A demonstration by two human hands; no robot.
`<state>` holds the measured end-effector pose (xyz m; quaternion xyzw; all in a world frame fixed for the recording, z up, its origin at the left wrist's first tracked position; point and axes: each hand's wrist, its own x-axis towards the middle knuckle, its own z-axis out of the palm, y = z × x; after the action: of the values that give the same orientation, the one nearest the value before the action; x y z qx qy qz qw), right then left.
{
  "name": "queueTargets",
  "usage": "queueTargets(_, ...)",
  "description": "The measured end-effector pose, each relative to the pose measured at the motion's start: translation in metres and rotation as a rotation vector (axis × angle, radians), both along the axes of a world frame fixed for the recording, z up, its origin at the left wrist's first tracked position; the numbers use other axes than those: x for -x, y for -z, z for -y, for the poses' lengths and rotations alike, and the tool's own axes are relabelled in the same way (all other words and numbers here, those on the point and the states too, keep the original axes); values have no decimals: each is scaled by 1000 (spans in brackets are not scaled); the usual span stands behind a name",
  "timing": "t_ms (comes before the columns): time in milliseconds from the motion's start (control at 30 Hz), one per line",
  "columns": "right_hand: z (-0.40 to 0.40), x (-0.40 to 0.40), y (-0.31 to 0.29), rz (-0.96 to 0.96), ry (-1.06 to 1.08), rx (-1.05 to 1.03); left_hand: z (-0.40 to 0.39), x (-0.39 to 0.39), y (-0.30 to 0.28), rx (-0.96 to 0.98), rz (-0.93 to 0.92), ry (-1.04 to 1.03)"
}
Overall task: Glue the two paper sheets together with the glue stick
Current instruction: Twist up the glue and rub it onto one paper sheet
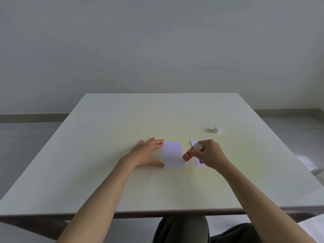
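Note:
A small white paper sheet (172,154) lies flat near the middle of the table. My left hand (149,153) rests spread on the table at the sheet's left edge, fingertips and thumb touching it. My right hand (209,153) grips a red glue stick (187,155) by its white upper end, tilted, with its lower end down at the sheet's right edge. A second white sheet (198,163) lies to the right, mostly hidden under my right hand. The stick's white cap (217,129) stands apart on the table, farther back on the right.
The pale table (122,123) reaches a plain wall at the back; its front edge runs close to my lap. Grey floor shows on both sides. A white object (312,225) juts in at the bottom right corner.

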<state>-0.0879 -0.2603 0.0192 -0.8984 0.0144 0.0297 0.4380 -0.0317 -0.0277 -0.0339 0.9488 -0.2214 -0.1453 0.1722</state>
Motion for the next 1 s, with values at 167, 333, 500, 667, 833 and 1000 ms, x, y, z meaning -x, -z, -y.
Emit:
queueTargets(167,-7,-14,-3,77,54,-40,0,-2,1,-20,-10,-6)
queueTargets(333,-25,-27,14,198,10,116,0,-1,-1,-35,-4,-6)
queueTargets(500,-27,-26,19,216,0,215,1,-1,-1,-38,-4,-4)
queueTargets(667,-23,-15,11,232,-31,239,0,-2,-1,-50,-19,-13)
queueTargets(833,-17,-11,16,246,-54,253,2,-2,-3,-61,-24,-18)
queueTargets(1000,-15,-7,18,248,-88,263,2,-1,-3,-71,-23,-17)
